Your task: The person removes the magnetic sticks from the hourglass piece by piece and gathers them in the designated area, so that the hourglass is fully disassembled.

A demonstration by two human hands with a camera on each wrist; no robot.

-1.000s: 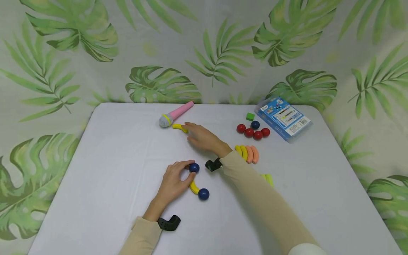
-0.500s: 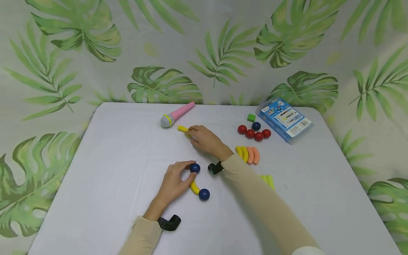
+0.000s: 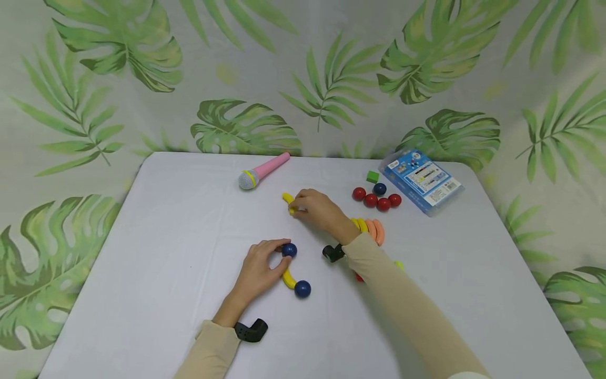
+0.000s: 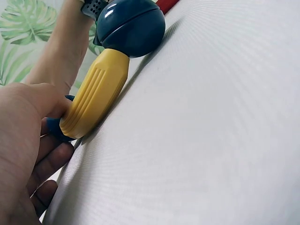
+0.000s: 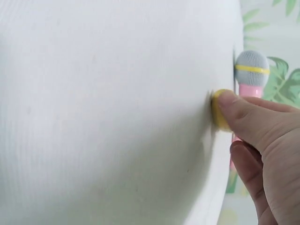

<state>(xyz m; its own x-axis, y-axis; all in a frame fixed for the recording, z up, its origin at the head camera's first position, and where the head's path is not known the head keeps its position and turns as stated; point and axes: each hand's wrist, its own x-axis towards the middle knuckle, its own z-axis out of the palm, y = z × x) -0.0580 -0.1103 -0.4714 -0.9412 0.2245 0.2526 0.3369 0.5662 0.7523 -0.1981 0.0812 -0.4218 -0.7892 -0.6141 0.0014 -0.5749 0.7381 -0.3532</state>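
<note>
A short yellow curved piece [image 3: 288,201] is pinched between the thumb and fingertips of the right hand [image 3: 318,211], whose grip is closed around one end of it; the piece is held near the middle of the white counter [image 3: 165,252], well apart from the pink toy microphone [image 3: 263,170] lying toward the far edge. In the right wrist view only the rounded yellow end is seen under the thumb, with the microphone's grey head behind it.

The left hand [image 3: 259,271] is rested on the counter nearer the person, its fingers curled over a dark blue ball [image 3: 289,249]. This ball is joined by a second yellow curved piece [image 3: 288,278] to another dark blue ball [image 3: 302,288], and the chain lies flat on the cloth. In the left wrist view the ribbed yellow piece [image 4: 96,93] is seen running from the fingers up to the far ball.

To the right, a cluster of red balls [image 3: 377,199] with one blue ball is gathered beside a blue box [image 3: 423,179] and a small green cube [image 3: 372,176]. Yellow and orange curved pieces [image 3: 371,229] are lined up just beside the right wrist.
</note>
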